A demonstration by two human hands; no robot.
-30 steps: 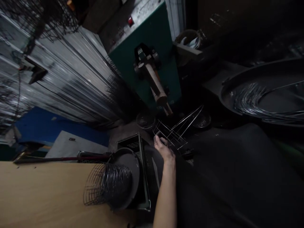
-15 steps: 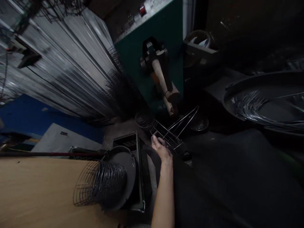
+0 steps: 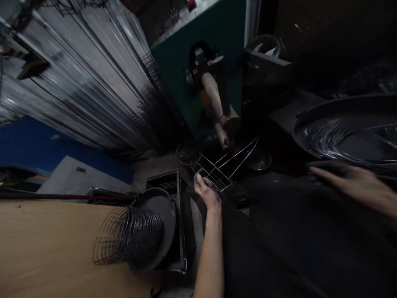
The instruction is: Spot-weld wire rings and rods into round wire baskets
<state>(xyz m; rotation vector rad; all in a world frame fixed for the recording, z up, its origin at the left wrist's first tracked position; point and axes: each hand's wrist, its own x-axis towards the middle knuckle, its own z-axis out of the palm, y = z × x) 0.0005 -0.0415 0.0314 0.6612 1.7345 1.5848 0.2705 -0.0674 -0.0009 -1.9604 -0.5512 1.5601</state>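
My left hand (image 3: 206, 192) is closed on the edge of a bent wire rack (image 3: 220, 174), its thin rods sticking up and to the right in front of the machine. From the right edge my right hand (image 3: 347, 176) reaches in, slightly blurred, with a finger stretched out leftward. Dark material covers part of its fingers, and I make out nothing held in it. Just beyond that hand is a large round dark pan (image 3: 297, 128) with a bundle of loose metal wires (image 3: 328, 140) lying inside.
A green machine (image 3: 173, 66) with thick rounded electrode arms (image 3: 214, 95) stands ahead. On the left, a stack of round wire grids (image 3: 136, 231) leans in a dark basin (image 3: 167, 211) over a crate (image 3: 182, 248), beside a tan board (image 3: 46, 244). Small round pedals or dishes (image 3: 260, 159) sit low by the machine.
My right hand has come into view from the right, near the wire pan. My left hand has shifted slightly left with the wire rack still in its grip.
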